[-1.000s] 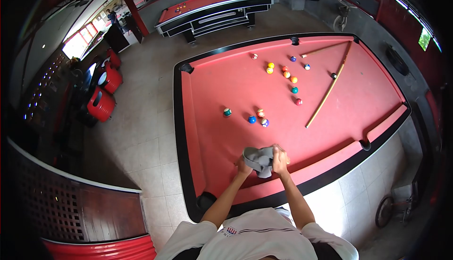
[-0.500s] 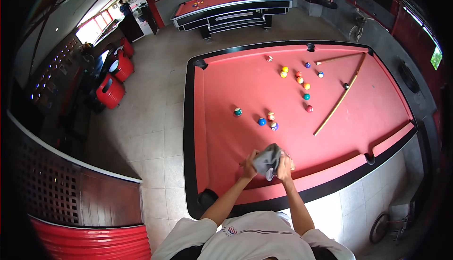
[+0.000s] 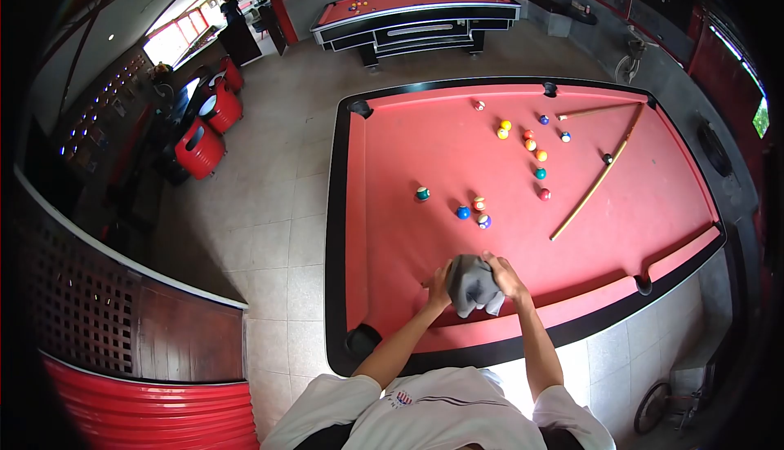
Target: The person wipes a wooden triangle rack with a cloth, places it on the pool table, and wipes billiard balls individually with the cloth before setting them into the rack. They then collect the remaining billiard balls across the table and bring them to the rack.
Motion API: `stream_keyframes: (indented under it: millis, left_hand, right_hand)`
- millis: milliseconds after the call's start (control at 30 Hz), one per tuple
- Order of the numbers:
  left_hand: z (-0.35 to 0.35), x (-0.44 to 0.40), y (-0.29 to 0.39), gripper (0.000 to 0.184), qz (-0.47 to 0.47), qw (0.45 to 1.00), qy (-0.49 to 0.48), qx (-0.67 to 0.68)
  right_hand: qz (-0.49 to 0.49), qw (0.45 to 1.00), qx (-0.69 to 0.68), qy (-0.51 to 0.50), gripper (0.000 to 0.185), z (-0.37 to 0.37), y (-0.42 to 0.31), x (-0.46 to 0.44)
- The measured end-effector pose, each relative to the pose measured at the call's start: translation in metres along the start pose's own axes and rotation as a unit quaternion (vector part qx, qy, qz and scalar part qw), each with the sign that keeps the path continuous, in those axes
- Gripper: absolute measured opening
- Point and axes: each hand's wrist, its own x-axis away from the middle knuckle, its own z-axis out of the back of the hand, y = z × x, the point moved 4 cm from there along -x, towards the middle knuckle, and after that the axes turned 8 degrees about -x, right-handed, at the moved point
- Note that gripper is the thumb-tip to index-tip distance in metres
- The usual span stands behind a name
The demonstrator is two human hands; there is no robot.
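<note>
A bunched grey cloth [image 3: 474, 288] is between my two hands, above the near end of the pool table's pink-red playing surface [image 3: 408, 254]. My left hand [image 3: 439, 287] grips its left side. On the other side, my right hand [image 3: 507, 277] is closed against the cloth's upper right edge. Whether anything is wrapped inside the cloth is hidden. Just beyond my hands lie a blue ball [image 3: 463, 213], a purple-striped ball [image 3: 485, 221] and an orange-striped ball [image 3: 479, 203]. A green-striped ball [image 3: 422, 193] rests farther left.
Several more balls lie toward the far cushion, a black ball [image 3: 607, 158] among them. One cue [image 3: 592, 184] slants across the right side; another cue [image 3: 600, 112] lies near the far corner. Behind stands a second pool table [image 3: 416, 25]. Red drum chairs [image 3: 200, 149] line the left.
The cloth has turned and bunched differently between my hands, and my right hand has shifted on it. The whole view has moved slightly. The balls and cues lie as before.
</note>
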Motion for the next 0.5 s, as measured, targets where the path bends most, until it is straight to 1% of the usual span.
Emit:
stream_keyframes:
  millis: [33,67,100,133,167,200,233,267,300,333,367,400,433,500]
  left_hand:
    - [0.006,-0.001,0.003,0.03,-0.017,1.0,0.022,0.001]
    - [0.012,-0.003,0.006,0.029,-0.035,0.998,0.045,0.0]
    - [0.003,0.001,0.003,0.029,-0.043,0.998,0.054,-0.005]
    - [-0.023,0.01,-0.01,0.029,-0.043,0.997,0.065,0.0]
    - [-0.029,0.01,-0.013,0.029,-0.035,0.996,0.077,0.006]
    - [-0.033,0.007,-0.017,0.029,-0.038,0.994,0.097,0.023]
    - [-0.04,0.015,-0.022,0.028,0.026,0.995,0.061,0.069]
    - [-0.007,0.003,-0.005,0.027,0.091,0.989,0.024,0.114]
    - [0.011,-0.005,0.002,0.026,0.155,0.975,-0.012,0.158]
    - [0.009,-0.002,0.001,0.026,0.177,0.968,0.003,0.177]
    - [0.009,-0.004,0.002,0.026,0.162,0.97,0.029,0.179]
    - [0.009,-0.006,0.003,0.026,0.146,0.971,0.054,0.181]
    - [0.008,-0.006,0.004,0.026,0.13,0.971,0.078,0.184]
    - [0.003,-0.006,0.002,0.025,0.155,0.966,0.075,0.193]
  right_hand:
    - [-0.001,1.0,0.024,-0.014,0.067,-0.006,-0.012,0.003]
    - [0.012,1.0,0.023,-0.002,0.068,-0.006,0.0,-0.003]
    - [0.033,0.999,-0.005,-0.007,0.066,-0.003,0.015,-0.01]
    - [0.054,0.998,-0.033,-0.014,0.064,0.003,0.035,-0.016]
    - [0.074,0.995,-0.061,-0.019,0.063,0.005,0.039,-0.014]
    - [0.056,0.996,-0.066,0.004,0.062,0.008,0.047,-0.013]
    - [0.038,0.996,-0.071,0.028,0.061,0.011,0.054,-0.013]
    - [0.02,0.996,-0.076,0.051,0.06,0.014,0.06,-0.01]
    - [0.014,0.994,-0.076,0.078,0.06,0.021,0.08,-0.014]
    - [0.009,0.992,-0.075,0.104,0.059,0.031,0.116,-0.027]
    - [0.005,0.989,-0.075,0.129,0.059,0.036,0.138,-0.031]
    - [0.018,0.972,-0.092,0.215,0.057,0.038,0.145,-0.025]
    - [0.016,0.971,-0.087,0.223,0.056,0.04,0.151,-0.022]
    - [0.009,0.968,-0.073,0.24,0.055,0.05,0.169,-0.027]
